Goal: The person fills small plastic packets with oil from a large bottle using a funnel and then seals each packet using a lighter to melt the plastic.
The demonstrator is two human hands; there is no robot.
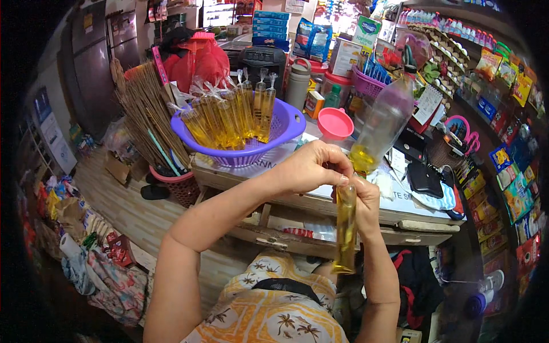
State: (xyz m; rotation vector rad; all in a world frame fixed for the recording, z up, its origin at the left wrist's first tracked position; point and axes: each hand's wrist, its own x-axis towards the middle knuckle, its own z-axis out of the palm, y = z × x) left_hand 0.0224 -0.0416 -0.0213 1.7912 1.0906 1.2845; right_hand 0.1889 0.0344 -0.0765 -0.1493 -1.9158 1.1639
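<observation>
A long, narrow plastic bag of yellow oil (345, 231) hangs upright from my two hands. My left hand (319, 168) pinches its top end, and my right hand (363, 197) grips the bag's neck just beside it, the fingers meeting. Left of my hands, a purple plastic basket (296, 124) on the counter holds several similar oil-filled bags (227, 118) with their tops tied. Behind my hands, a large clear plastic bottle (384, 120) has a little yellow oil in its bottom. A pink funnel (336, 123) lies on the counter between basket and bottle.
An open drawer (274, 236) juts out below the wooden counter. A grey tumbler (298, 83), a green bottle (333, 96) and a black printer (262, 64) stand at the back. A black pouch (424, 179) lies at right. Brooms (148, 115) stand in a pink bin (178, 191) at left.
</observation>
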